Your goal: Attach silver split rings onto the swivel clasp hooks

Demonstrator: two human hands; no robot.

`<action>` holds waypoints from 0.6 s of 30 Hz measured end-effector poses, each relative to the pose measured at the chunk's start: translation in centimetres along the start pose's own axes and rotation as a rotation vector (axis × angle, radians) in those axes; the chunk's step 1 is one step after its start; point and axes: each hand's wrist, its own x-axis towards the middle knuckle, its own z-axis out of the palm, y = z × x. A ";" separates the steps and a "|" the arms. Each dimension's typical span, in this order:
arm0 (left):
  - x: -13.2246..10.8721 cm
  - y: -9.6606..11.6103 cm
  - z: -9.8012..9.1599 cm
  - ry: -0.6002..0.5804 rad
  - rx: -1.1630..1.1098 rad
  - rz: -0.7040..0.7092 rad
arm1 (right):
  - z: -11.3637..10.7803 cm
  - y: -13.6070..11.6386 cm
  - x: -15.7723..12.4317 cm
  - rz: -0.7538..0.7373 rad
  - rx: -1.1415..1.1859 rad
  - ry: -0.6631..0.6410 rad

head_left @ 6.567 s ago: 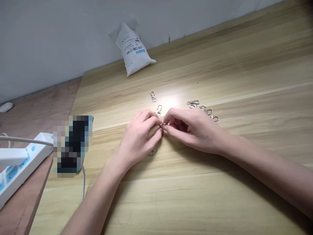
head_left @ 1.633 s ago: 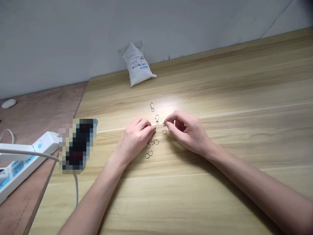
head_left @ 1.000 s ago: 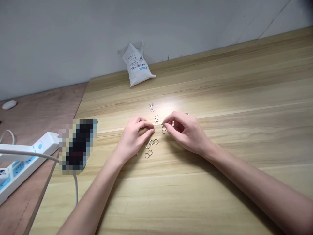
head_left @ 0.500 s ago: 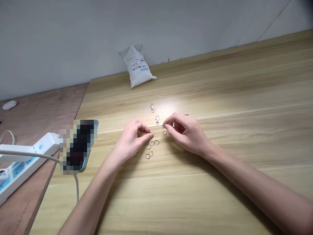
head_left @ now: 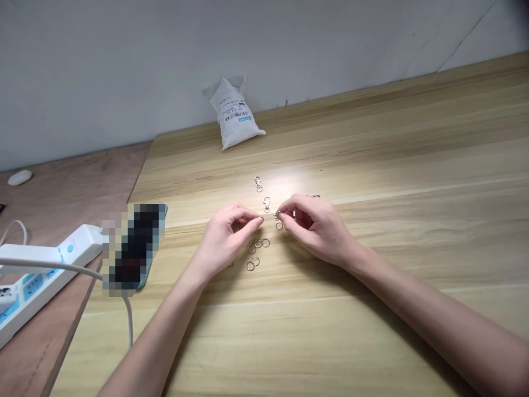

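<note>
My right hand (head_left: 316, 223) is closed in a pinch around a small metal clasp (head_left: 276, 215), mostly hidden by the fingertips. Just below them shows a metal ring (head_left: 279, 226); whether it hangs from the clasp or lies on the table I cannot tell. Thumb and fingertips of my left hand (head_left: 231, 234) are pressed together a little to the left, and what they hold, if anything, is too small to make out. Beyond the fingertips lie two lobster clasps, a nearer one (head_left: 266, 204) and a farther one (head_left: 258, 183). Several loose split rings (head_left: 258, 243) lie nearer me.
More metal clasps (head_left: 314, 197) show partly behind my right hand. A white plastic parcel (head_left: 237, 118) sits at the back by the wall. On the left are a pixelated phone (head_left: 138, 245), a white power strip (head_left: 53, 270) with cables, and a white rounded object (head_left: 20, 177).
My left hand has moved slightly up and right, its fingertips closer to the right hand's. The right hand stays almost in place, still pinching the clasp.
</note>
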 end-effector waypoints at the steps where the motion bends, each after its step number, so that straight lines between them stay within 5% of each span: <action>1: 0.0 0.2 0.0 0.023 -0.049 0.001 | 0.0 0.0 0.0 -0.007 -0.003 -0.002; 11: -0.3 0.2 1.4 -0.039 -0.342 -0.054 | 0.1 0.1 0.0 -0.101 -0.004 -0.063; 18: -0.5 0.3 1.6 0.060 -0.359 -0.038 | 0.1 0.1 0.1 -0.042 -0.006 -0.077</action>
